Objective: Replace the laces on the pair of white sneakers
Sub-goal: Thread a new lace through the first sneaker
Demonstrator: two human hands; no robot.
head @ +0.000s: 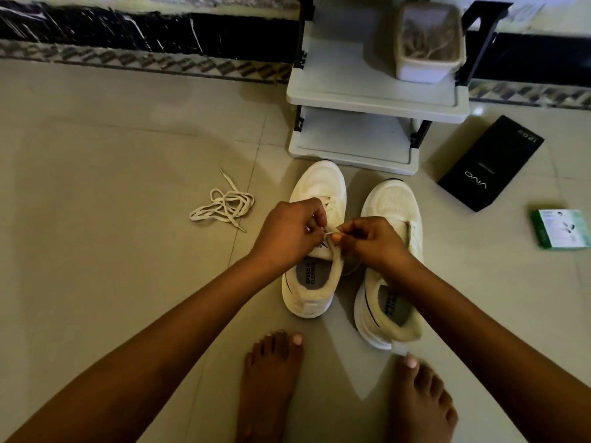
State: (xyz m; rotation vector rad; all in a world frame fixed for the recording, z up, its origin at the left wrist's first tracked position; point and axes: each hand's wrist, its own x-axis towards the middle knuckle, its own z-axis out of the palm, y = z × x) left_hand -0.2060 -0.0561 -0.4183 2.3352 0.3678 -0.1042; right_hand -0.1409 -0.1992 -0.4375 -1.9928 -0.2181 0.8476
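Pale beige floor tiles (112, 148) fill most of the frame, edged along the top by a dark patterned skirting. Two white sneakers stand side by side at centre, toes pointing to the top of the frame: the left sneaker (315, 247) and, just beside it, the right sneaker (391, 266). Both hands meet over the tongue area of the left sneaker. The left hand (287, 233) has its fingers curled, the grip pinched on a thin white lace end (329, 232); the right hand (372, 239) pinches the same lace from the other side, thumb and forefinger closed on it. A loose white lace (224, 203) lies in a tangle on the floor at centre left, well apart from the shoes. Behind the sneakers, at upper centre, stands a grey two-tier shelf (377, 100) carrying a pale tub (428, 43). A black box (491, 163) lies on the floor at the right, and a green-and-white box (561, 228) sits near the right edge. Two bare feet (271, 378) show at the bottom, one toe touching the heel tab of the right sneaker.
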